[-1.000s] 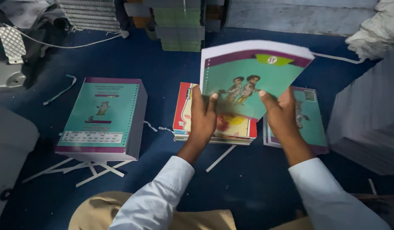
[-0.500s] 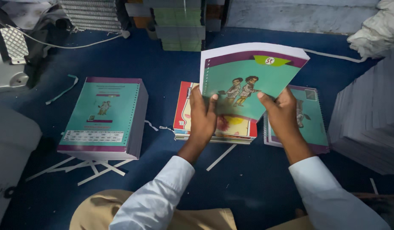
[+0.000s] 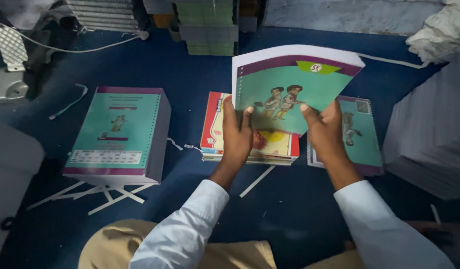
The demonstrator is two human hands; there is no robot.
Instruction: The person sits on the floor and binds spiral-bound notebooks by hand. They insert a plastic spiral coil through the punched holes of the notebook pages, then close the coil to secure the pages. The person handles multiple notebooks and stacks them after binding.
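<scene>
Thick teal paperback bundle w/ purple top band & cartoon cover is held up over mid-floor, long axis tilted up-right. Left hand pinches its lower-left edge, right hand its lower-right; both equally near. Red-yellow book stack lies directly below on blue carpet floor; teal stack toward left edge.

The teal booklet has tilted slightly more level in both hands.
</scene>
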